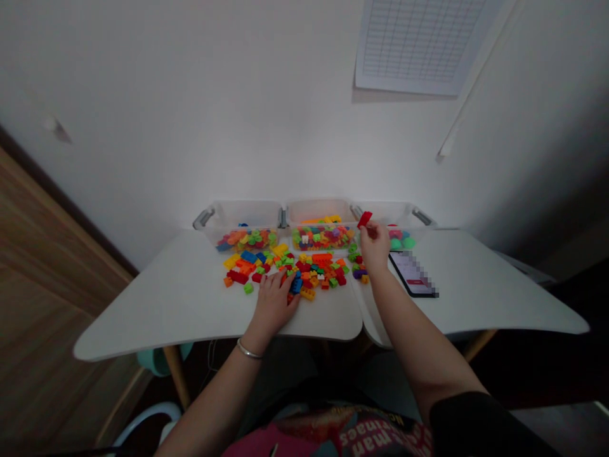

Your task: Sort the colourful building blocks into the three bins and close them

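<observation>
A heap of small coloured building blocks lies on the white table in front of me. My left hand rests at the heap's near edge, fingers curled onto a blue block. My right hand is raised over the right end of the heap and pinches a red block near the right-hand bin. Three clear plastic bins stand along the back: the left bin and middle bin hold many mixed blocks, the right one a few green and red pieces.
A phone with a lit screen lies flat to the right of my right hand. A second white table adjoins on the right. The wall stands just behind the bins; a wooden panel runs along the left.
</observation>
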Demonstrator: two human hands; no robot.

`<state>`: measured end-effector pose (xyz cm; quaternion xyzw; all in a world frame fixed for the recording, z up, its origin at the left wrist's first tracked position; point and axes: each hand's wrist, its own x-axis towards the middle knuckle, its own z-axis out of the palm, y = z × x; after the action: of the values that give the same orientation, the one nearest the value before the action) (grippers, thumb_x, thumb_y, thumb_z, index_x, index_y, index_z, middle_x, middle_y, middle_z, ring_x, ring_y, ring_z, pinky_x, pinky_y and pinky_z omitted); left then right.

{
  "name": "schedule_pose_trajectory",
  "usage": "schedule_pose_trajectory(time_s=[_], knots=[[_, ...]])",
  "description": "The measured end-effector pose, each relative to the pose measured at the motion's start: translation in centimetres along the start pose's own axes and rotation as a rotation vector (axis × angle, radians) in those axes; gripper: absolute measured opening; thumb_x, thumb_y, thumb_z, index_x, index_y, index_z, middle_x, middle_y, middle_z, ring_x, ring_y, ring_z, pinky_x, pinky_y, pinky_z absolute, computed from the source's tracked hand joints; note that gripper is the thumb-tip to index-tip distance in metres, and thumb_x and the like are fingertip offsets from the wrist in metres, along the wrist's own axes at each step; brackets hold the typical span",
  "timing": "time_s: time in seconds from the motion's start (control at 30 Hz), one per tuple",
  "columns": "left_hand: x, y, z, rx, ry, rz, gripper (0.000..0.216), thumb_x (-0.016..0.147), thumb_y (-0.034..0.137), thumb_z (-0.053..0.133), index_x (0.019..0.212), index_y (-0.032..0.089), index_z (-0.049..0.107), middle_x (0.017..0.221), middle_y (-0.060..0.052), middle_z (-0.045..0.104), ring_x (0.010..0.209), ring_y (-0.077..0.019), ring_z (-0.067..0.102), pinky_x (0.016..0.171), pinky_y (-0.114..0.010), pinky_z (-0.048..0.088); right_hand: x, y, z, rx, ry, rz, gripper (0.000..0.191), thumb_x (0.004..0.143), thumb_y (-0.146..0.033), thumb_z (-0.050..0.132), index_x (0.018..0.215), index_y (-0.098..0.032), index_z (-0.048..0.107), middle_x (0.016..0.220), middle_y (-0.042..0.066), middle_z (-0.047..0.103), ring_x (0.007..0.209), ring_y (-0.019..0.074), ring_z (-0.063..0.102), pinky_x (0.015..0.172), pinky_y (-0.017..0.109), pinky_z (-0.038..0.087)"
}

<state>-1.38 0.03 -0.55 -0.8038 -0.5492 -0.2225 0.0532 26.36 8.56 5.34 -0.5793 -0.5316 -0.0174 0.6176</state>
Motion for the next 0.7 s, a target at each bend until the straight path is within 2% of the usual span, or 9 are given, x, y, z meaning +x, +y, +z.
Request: schedule_pose_trajectory(time_s=[0.17,0.37,0.5,0.7], knots=[[0.0,-0.1,0.1,0.001,0.004,0.003,0.052,0.085,0.038,0.056,0.134,0.020,0.055,0.137,-0.015,0.055,0.125,-0.0321,0.050,0.113,-0.057,0.029,2.8,-2.2,2.1,-0.003,-0.111,-0.161,0.031,0.087,-0.027,0.042,0.103,-0.017,0.067,0.112,0.012,0.063,0.109,0.0230,0.055,0.099,0.040,0.044],[0.0,-0.1,-0.1,-0.009,-0.001,0.005,0.053,0.085,0.037,0.055,0.135,0.020,0.054,0.138,-0.015,0.054,0.126,-0.0320,0.049,0.113,-0.057,0.028,2.2,-2.9,4.2,-0.253,-0.307,-0.256,0.042,0.089,-0.029,0.046,0.125,-0.015,0.060,0.129,0.014,0.058,0.119,0.0270,0.050,0.107,0.046,0.035],[0.0,0.1,-0.3,-0.003,-0.007,-0.003,0.053,0.085,0.036,0.057,0.134,0.019,0.055,0.138,-0.015,0.055,0.126,-0.0322,0.049,0.114,-0.057,0.028,1.4,-3.4,4.3,-0.409,-0.371,-0.303,0.040,0.094,-0.036,0.042,0.122,-0.015,0.063,0.126,0.014,0.062,0.116,0.0299,0.052,0.106,0.050,0.031],[0.0,0.2,-0.4,-0.006,-0.012,-0.005,0.052,0.084,0.036,0.057,0.134,0.019,0.055,0.137,-0.015,0.055,0.126,-0.0328,0.049,0.114,-0.057,0.028,1.2,-3.5,3.8,-0.440,-0.419,-0.353,0.038,0.094,-0.037,0.045,0.120,-0.016,0.064,0.123,0.012,0.065,0.116,0.0281,0.054,0.111,0.049,0.027]])
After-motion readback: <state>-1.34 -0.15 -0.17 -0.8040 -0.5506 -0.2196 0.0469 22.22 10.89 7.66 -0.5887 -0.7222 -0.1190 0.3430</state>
